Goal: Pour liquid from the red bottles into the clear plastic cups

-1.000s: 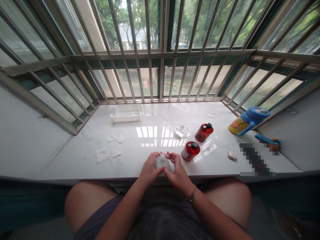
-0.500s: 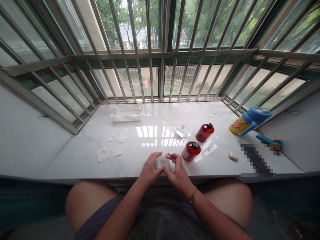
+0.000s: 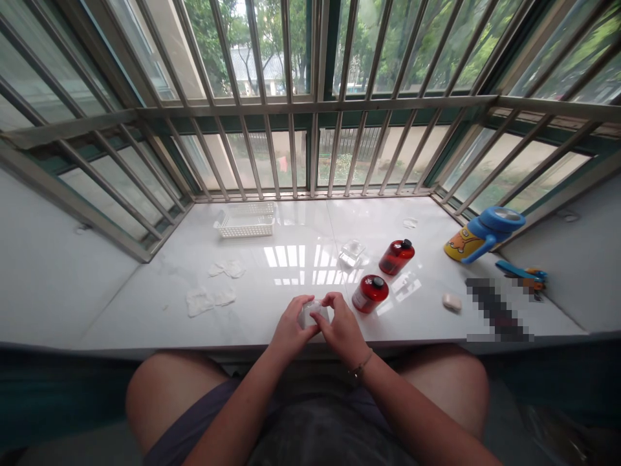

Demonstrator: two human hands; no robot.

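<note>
At the front edge of the white counter, a small clear, whitish container [image 3: 306,316] is between my hands. My left hand [image 3: 291,322] wraps round its left side, fingers on the far side and thumb on the near side. Over its top and right side bends my right hand [image 3: 339,323]. The right thumb lies across the top and the fingertips curl at the far edge. My fingers cover much of the container, so its lid cannot be made out. Just right of the hands stands a red bottle with a black cap [image 3: 370,294].
Behind it stand a second red bottle [image 3: 396,257] and a clear square glass-like piece [image 3: 352,253]. A white basket [image 3: 246,223] is at the back left, near crumpled tissues [image 3: 208,301]. To the right are a blue-yellow flask [image 3: 485,234], a pale lump [image 3: 452,302] and a blue strap [image 3: 514,272].
My right thumb has moved from the container's near edge up onto its top, and the right wrist has turned and shifted slightly left. My left hand keeps its hold.
</note>
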